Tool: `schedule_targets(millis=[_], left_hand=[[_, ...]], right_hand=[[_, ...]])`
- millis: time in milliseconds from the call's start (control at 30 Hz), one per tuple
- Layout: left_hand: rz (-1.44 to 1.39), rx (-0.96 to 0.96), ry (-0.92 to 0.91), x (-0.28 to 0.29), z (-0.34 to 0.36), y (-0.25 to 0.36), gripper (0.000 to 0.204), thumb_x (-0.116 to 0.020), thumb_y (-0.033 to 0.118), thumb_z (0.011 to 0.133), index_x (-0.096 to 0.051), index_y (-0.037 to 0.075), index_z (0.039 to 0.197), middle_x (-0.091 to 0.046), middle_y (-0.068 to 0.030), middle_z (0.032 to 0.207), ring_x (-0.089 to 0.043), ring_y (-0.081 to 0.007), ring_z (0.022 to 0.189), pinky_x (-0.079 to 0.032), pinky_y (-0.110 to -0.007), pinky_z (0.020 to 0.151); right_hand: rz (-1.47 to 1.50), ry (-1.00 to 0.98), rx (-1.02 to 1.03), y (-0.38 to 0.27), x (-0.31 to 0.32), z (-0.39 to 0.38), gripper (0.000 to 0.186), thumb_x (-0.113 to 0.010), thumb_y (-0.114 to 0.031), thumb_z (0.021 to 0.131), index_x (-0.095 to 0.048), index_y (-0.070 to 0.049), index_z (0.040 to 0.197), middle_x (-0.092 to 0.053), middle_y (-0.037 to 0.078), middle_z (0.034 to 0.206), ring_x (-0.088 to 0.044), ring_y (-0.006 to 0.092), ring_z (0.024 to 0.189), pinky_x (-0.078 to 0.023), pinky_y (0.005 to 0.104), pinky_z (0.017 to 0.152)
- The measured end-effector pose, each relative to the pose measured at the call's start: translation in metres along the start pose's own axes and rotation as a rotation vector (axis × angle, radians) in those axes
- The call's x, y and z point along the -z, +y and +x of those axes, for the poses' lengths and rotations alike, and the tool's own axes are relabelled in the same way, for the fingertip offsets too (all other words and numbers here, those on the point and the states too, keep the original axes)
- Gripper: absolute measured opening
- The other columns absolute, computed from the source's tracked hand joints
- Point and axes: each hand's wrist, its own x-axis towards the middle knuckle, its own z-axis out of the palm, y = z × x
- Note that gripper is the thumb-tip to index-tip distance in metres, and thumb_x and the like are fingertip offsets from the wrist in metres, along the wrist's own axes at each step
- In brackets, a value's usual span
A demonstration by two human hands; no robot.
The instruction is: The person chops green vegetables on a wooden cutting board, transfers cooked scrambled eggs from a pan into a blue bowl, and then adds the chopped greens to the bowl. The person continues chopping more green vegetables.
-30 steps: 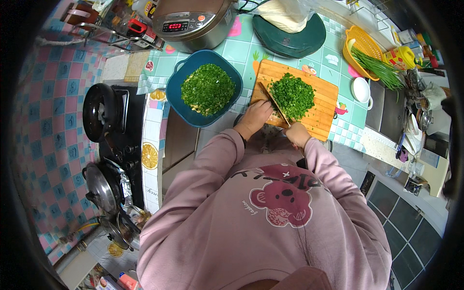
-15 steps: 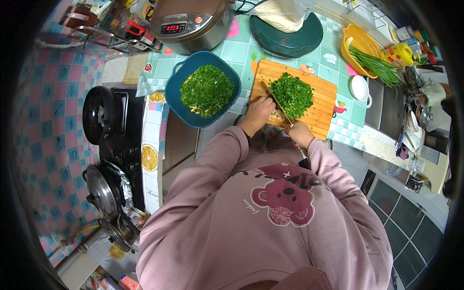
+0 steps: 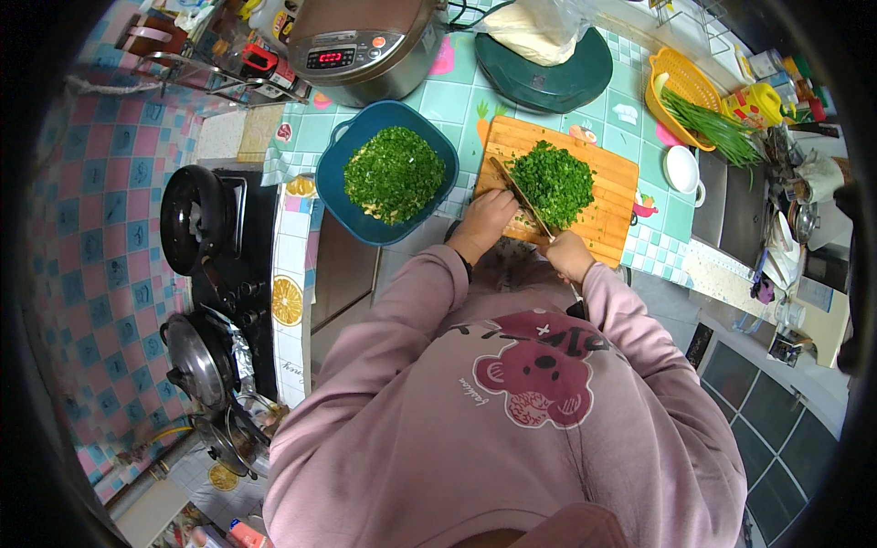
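Observation:
My right hand (image 3: pixel 570 257) is wrapped round the handle of a kitchen knife (image 3: pixel 520 191), whose blade slants up and left across the cutting board. Beside the blade, on its left, my left hand (image 3: pixel 487 222) rests at the board's edge with its fingers curled in; whatever lies under them is hidden. A heap of finely chopped green leaves (image 3: pixel 554 183) lies right of the blade on the wooden cutting board (image 3: pixel 614 187). To the left stands a blue basin (image 3: pixel 330 194) holding more chopped greens (image 3: pixel 393 173) with pale bits among them.
Behind stand a rice cooker (image 3: pixel 365 50) and a dark green dish (image 3: pixel 545 87) with dough in a plastic bag. At right are a yellow basket (image 3: pixel 683 66) with long green chives (image 3: pixel 708 128), a white cup (image 3: pixel 681 166) and a sink (image 3: pixel 728 205). Pans sit on the left stove (image 3: pixel 239 239).
The whole view has shifted slightly. Both hands and the knife keep nearly the same place on the board, and the heap of greens looks the same.

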Motion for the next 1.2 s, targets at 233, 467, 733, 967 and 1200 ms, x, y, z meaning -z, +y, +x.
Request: schedule_targets(millis=[233,467,733,967,1200], left_hand=[[0.067,-0.043,0.019,0.001,-0.006,-0.002,0.016,-0.056,0.008,0.074,-0.062,0.005,0.088,-0.059,-0.0082,0.095,-0.058,-0.025,0.092,-0.051,-0.035,0.076],[-0.038,-0.011,-0.027,0.003,-0.005,-0.003,0.022,-0.056,0.007,0.075,-0.062,0.003,0.096,-0.06,-0.0086,0.102,-0.058,-0.0261,0.095,-0.051,-0.036,0.078],[0.042,-0.034,-0.008,0.002,-0.009,-0.002,0.019,-0.055,0.008,0.076,-0.062,0.003,0.093,-0.059,-0.0081,0.102,-0.058,-0.0256,0.094,-0.051,-0.036,0.076],[0.034,0.034,-0.086,-0.001,-0.004,0.001,0.019,-0.056,0.009,0.076,-0.062,0.003,0.092,-0.06,-0.0079,0.104,-0.058,-0.025,0.093,-0.051,-0.035,0.076],[0.098,-0.047,-0.052,0.004,-0.012,0.001,0.02,-0.055,0.008,0.075,-0.062,0.003,0.094,-0.06,-0.0078,0.106,-0.058,-0.0246,0.094,-0.051,-0.035,0.078]], right_hand=[[-0.088,0.032,0.038,-0.011,-0.009,0.032,0.035,-0.062,-0.027,0.084,-0.069,0.006,0.078,-0.063,0.025,0.065,-0.062,0.0313,0.047,-0.05,0.0416,0.049],[0.141,-0.021,-0.021,0.002,-0.002,0.001,0.031,-0.064,-0.022,0.086,-0.064,0.006,0.075,-0.052,0.012,0.047,-0.052,0.0235,0.035,-0.042,0.0379,0.036],[0.25,-0.022,-0.019,-0.003,-0.007,0.027,0.036,-0.066,-0.027,0.086,-0.059,0.003,0.069,-0.049,0.01,0.048,-0.047,0.0211,0.034,-0.037,0.0371,0.033],[0.002,-0.012,0.014,0.001,-0.003,0.005,0.032,-0.059,-0.021,0.084,-0.062,0.004,0.065,-0.055,0.015,0.051,-0.055,0.0257,0.04,-0.044,0.0395,0.041],[0.149,-0.038,-0.001,-0.002,-0.005,0.027,0.038,-0.063,-0.03,0.088,-0.068,0.005,0.072,-0.055,0.015,0.05,-0.055,0.0262,0.04,-0.042,0.04,0.038]])
